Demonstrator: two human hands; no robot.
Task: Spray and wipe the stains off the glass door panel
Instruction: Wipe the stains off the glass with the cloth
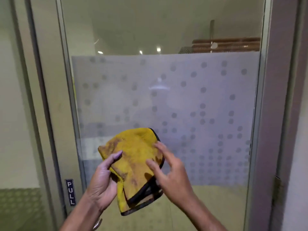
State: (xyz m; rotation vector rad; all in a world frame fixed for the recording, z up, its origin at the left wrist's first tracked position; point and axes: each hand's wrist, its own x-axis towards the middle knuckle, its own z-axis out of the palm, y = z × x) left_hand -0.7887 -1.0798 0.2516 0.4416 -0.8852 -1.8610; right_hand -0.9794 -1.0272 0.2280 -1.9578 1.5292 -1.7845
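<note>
A glass door panel fills the view, clear at the top and covered lower down by a frosted film with grey dots. In front of it I hold a yellow microfibre cloth with a dark edge and brown dirty patches. My left hand grips the cloth's left side, thumb on top. My right hand is blurred, its fingers spread and resting on the cloth's right side. No spray bottle is in view.
A metal door frame runs down the left of the glass, with a small "PULL" sign low on it. Another frame post stands at the right. A fixed glass pane lies further left.
</note>
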